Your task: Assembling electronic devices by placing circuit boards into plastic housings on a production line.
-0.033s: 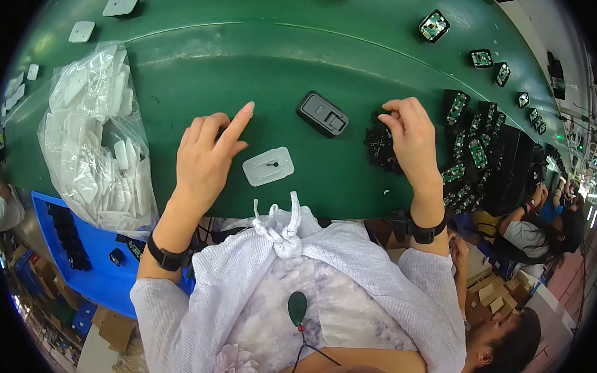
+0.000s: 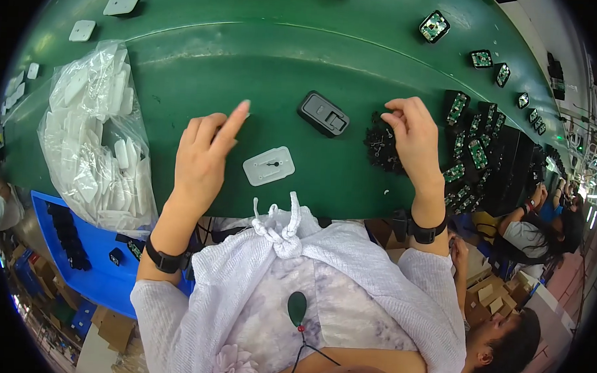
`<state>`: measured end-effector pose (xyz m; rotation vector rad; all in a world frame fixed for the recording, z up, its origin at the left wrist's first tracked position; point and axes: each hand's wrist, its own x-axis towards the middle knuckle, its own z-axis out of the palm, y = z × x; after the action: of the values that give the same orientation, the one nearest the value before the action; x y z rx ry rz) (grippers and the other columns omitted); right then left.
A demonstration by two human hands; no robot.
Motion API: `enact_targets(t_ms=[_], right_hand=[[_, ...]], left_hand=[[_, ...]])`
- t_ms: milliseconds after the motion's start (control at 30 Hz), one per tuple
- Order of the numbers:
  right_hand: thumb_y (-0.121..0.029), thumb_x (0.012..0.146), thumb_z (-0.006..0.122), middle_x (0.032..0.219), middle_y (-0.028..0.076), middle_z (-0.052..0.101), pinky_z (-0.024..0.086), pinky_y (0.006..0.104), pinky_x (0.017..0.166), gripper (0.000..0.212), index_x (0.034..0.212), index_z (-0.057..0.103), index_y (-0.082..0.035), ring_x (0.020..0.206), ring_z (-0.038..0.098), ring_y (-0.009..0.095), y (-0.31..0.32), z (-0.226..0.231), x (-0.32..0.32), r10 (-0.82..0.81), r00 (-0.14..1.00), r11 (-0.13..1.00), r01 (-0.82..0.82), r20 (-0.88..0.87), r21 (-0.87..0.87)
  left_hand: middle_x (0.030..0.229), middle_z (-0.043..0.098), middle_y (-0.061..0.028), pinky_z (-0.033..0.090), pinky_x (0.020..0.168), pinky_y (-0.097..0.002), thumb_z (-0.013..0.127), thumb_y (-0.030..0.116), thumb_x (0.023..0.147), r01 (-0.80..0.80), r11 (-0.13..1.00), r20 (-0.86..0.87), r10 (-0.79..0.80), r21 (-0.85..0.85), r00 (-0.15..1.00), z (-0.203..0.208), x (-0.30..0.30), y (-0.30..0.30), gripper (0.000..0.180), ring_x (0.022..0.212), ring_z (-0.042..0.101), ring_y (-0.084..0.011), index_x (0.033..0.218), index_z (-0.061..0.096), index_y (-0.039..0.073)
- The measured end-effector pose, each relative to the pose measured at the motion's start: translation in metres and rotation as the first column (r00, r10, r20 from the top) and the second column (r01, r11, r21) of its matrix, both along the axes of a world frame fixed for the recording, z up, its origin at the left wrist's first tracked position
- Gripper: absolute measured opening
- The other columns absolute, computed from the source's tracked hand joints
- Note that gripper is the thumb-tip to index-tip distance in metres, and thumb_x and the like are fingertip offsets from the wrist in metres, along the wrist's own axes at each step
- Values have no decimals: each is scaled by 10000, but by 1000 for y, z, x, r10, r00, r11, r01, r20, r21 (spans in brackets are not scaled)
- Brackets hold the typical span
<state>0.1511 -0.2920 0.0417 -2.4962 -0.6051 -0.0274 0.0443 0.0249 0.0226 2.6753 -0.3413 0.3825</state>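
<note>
My left hand (image 2: pixel 201 152) hovers over the green table, its index finger stretched out and its other fingers curled; nothing shows in it. Right of it lies a white rounded plastic cover (image 2: pixel 258 174) with a keyhole-shaped slot. Farther off, between my hands, rests a dark grey rounded rectangular housing (image 2: pixel 313 107) with a recessed panel. My right hand (image 2: pixel 417 142) is beside a pile of small black parts (image 2: pixel 379 149), partly hiding it. Its thumb and index finger come together in a pinch; whatever is between them is too small to make out.
A clear bag of white covers (image 2: pixel 90 157) lies at the left, above a blue bin (image 2: pixel 101 278). Black housings with green circuit boards (image 2: pixel 477 154) crowd the right side. More line the table's far strip (image 2: pixel 286 12), and white covers (image 2: pixel 122 4) sit far left. People are nearby at right.
My left index finger has shifted slightly left, and its thumb has tucked out of sight. The right hand and the things on the table have barely moved.
</note>
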Motion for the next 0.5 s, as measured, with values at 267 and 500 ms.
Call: enact_targets(t_ms=[267,500], right_hand=[[22,852,636,834,71,646,499,244,687,75,920,604,20,729,622,126,19,27,11,-70,994,988,81,-86,133],[-3,891,621,937,132,656,523,259,732,109,989,596,38,808,635,148,94,46,1,362,721,584,319,-590,747]], left_hand=[[931,587,-67,468,511,-200,530,-57,907,-311,488,-292,117,-815,949,22,12,-5,332,649,597,-98,1218,593,39],[795,554,-50,404,461,-232,648,-12,846,-162,469,-227,-86,-868,970,43,46,-45,228,516,521,-84,1069,641,36]])
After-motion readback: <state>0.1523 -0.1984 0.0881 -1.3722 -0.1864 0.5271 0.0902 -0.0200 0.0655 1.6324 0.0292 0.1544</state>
